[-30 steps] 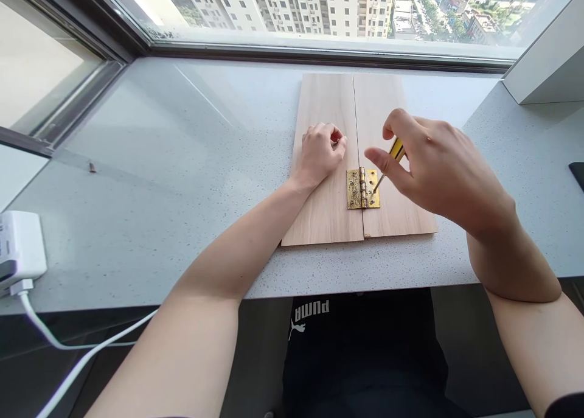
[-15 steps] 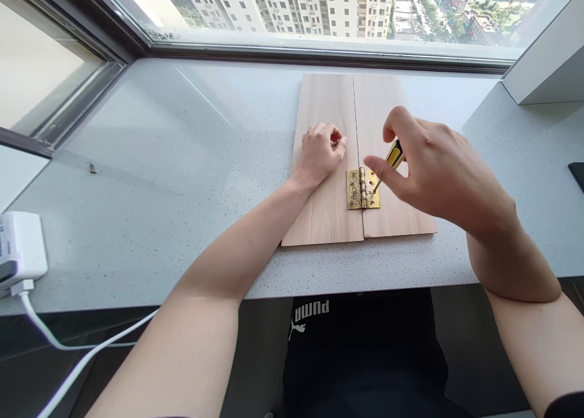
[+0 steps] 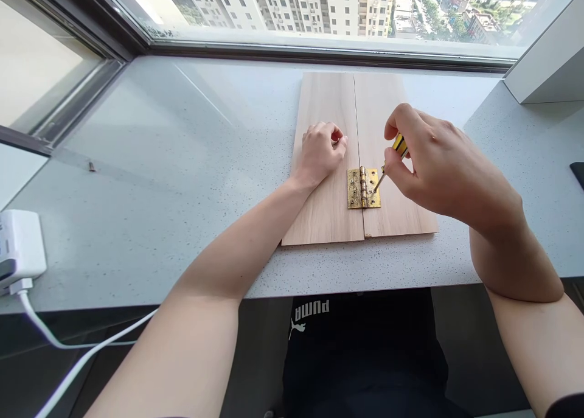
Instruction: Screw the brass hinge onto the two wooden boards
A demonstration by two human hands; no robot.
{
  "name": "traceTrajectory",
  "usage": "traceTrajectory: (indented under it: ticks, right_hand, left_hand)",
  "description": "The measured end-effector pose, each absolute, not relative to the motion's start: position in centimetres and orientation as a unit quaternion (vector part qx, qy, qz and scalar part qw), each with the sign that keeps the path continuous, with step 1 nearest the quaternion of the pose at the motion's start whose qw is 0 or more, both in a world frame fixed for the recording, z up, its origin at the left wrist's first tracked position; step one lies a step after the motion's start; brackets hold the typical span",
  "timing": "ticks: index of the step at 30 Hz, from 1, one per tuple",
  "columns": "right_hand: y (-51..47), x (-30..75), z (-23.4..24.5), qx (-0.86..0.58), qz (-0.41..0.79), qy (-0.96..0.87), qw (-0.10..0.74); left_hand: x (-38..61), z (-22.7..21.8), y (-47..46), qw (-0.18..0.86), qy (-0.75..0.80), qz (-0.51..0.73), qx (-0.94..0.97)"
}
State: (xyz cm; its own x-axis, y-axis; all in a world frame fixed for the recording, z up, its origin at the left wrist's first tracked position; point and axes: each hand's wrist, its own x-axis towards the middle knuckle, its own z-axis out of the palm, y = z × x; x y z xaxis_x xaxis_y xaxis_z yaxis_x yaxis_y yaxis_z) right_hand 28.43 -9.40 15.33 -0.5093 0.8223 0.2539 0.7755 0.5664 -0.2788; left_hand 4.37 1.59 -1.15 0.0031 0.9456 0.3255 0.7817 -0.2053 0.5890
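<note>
My right hand (image 3: 438, 156) grips the yellow and black handle of a screwdriver (image 3: 400, 146). Its thin shaft slants down to the right leaf of a brass hinge (image 3: 355, 190), where the tip meets one of the screw spots. The hinge lies flat across the seam between a left wooden board (image 3: 319, 220) and a right wooden board (image 3: 401, 218). Resting on the left board, up and left of the hinge, my left hand (image 3: 320, 150) has its fingers curled in; whether anything is inside them is hidden.
Both boards lie on a speckled pale counter (image 3: 205, 162) below a window. A small screw-like piece (image 3: 92, 167) lies at the far left. A white power adapter (image 3: 22, 247) with a cable sits at the left edge, and a dark flat object (image 3: 578, 173) at the right.
My right thumb has closed in on the screwdriver handle, and the hand has shifted slightly right. The screwdriver tip stays at the same place on the hinge; my left hand has not moved.
</note>
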Motion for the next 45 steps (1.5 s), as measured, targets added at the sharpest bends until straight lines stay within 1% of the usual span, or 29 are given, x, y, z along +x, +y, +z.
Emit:
traceTrajectory:
  ticks: [4,13,21,28,35,41,45]
  right_hand:
    - [-9.1,28.3,15.2,-0.505,0.061,-0.841,0.184]
    - [-9.7,28.4,15.6,-0.450,0.070,-0.873,0.174]
    - [-9.2,28.1,15.8,-0.506,0.055,-0.845,0.161]
    - [-9.9,28.7,15.8,-0.444,0.083,-0.875,0.173]
    - [-9.5,28.5,15.9,-0.484,0.093,-0.856,0.157]
    - [-9.4,29.3,15.6,-0.439,0.090,-0.874,0.185]
    - [-9.5,29.1,15.5,-0.443,0.078,-0.874,0.184]
  left_hand:
    - [4.2,-1.2,1.6,0.124,0.616,0.340,0.700]
    - [4.5,-1.3,1.8,0.120,0.626,0.335,0.694]
    - [4.5,-0.8,1.4,0.131,0.623,0.337,0.694]
    - [4.6,-1.0,1.6,0.128,0.620,0.343,0.694]
    - [4.3,-0.5,1.2,0.143,0.618,0.337,0.696]
    - [4.5,-0.8,1.5,0.136,0.626,0.336,0.690]
    - [4.5,-0.8,1.5,0.136,0.625,0.337,0.691]
